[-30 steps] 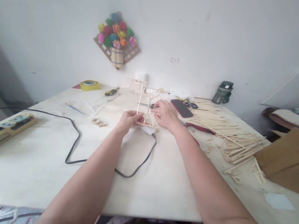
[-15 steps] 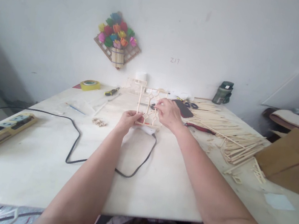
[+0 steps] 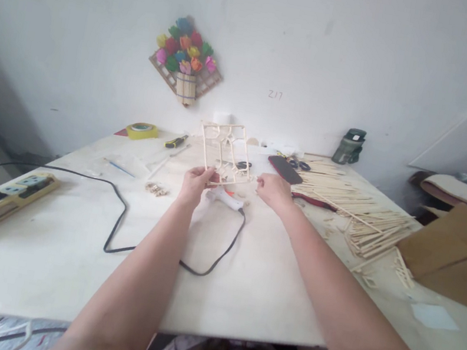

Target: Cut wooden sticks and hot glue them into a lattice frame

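Note:
A pale wooden stick frame (image 3: 206, 149) with small inner pieces is held up, tilted, over the middle of the table. My left hand (image 3: 197, 184) pinches its lower left corner. Just right of the frame's lower right corner is my right hand (image 3: 270, 189), its fingers pressed together; what they hold, if anything, is too small to make out. Beneath the frame lies a white glue gun (image 3: 229, 200) with an orange part, its black cord (image 3: 227, 249) curving toward me.
Thin wooden sticks (image 3: 370, 216), red-handled pliers (image 3: 314, 201) and a cardboard box (image 3: 455, 242) are on the right. Small wooden bits (image 3: 156, 189), yellow tape (image 3: 142, 131), a cutter (image 3: 175, 142) and a power strip (image 3: 9, 203) are on the left. A dark bottle (image 3: 349, 146) stands at the back.
The frame has tilted and shifted left in my left hand. My right hand has moved off it, to the right and slightly down.

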The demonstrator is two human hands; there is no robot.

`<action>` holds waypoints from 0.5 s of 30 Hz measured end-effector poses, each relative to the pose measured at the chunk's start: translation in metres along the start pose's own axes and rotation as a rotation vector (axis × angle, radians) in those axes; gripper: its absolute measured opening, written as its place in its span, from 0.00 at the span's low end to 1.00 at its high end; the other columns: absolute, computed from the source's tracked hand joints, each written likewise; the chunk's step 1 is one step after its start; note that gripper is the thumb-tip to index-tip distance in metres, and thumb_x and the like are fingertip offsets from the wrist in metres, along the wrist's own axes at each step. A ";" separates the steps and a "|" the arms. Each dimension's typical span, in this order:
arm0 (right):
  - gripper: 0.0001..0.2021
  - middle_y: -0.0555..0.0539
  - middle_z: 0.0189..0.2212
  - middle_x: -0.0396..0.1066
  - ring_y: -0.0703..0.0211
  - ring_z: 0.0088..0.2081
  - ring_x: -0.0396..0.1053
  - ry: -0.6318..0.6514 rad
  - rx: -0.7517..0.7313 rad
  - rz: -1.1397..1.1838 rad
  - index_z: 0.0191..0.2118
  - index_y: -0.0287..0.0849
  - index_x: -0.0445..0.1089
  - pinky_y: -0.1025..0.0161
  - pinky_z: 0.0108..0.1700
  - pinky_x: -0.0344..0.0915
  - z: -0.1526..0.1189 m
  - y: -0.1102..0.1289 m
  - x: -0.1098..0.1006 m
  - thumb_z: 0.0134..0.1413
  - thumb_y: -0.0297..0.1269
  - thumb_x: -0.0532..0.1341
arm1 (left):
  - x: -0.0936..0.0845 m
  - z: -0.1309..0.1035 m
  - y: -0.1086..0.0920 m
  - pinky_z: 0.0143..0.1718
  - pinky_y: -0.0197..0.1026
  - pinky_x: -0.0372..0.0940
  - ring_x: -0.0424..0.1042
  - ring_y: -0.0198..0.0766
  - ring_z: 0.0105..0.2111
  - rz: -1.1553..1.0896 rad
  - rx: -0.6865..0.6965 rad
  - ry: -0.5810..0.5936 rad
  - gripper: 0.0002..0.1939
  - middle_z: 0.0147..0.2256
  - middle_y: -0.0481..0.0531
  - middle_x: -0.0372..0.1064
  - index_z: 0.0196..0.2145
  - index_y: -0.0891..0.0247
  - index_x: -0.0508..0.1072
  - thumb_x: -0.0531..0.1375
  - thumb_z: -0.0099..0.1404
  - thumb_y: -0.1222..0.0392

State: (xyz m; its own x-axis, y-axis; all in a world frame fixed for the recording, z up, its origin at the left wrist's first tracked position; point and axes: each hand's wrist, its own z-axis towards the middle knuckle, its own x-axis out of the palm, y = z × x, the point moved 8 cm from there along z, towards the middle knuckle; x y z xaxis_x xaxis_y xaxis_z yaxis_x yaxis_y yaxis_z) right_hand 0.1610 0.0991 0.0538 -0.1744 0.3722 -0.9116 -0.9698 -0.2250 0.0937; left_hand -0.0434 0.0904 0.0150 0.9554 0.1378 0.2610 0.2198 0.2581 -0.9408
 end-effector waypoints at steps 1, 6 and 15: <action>0.12 0.43 0.34 0.74 0.55 0.35 0.69 0.044 -0.004 -0.029 0.34 0.44 0.73 0.63 0.32 0.59 -0.003 0.002 0.005 0.48 0.32 0.52 | 0.000 0.000 0.000 0.24 0.35 0.64 0.67 0.32 0.22 -0.007 -0.006 -0.009 0.19 0.22 0.51 0.68 0.24 0.69 0.70 0.64 0.43 0.47; 0.13 0.42 0.35 0.73 0.55 0.36 0.69 0.061 -0.119 -0.016 0.32 0.42 0.72 0.62 0.33 0.59 -0.027 0.027 0.014 0.52 0.37 0.50 | -0.004 0.000 -0.002 0.24 0.35 0.65 0.68 0.32 0.23 -0.046 -0.001 -0.043 0.19 0.23 0.51 0.68 0.25 0.69 0.70 0.64 0.43 0.48; 0.25 0.38 0.39 0.67 0.47 0.44 0.61 0.088 -0.315 -0.020 0.50 0.39 0.61 0.54 0.46 0.55 -0.046 0.082 0.029 0.42 0.40 0.58 | -0.011 0.003 -0.002 0.26 0.35 0.65 0.68 0.31 0.23 -0.105 0.062 -0.086 0.18 0.23 0.50 0.69 0.25 0.68 0.70 0.64 0.45 0.49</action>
State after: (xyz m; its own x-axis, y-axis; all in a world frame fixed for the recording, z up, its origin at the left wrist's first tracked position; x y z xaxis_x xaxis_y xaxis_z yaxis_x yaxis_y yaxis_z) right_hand 0.0844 0.0503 0.0163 -0.1266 0.3030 -0.9445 -0.8702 -0.4910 -0.0408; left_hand -0.0551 0.0910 0.0143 0.9068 0.1876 0.3776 0.3028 0.3335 -0.8928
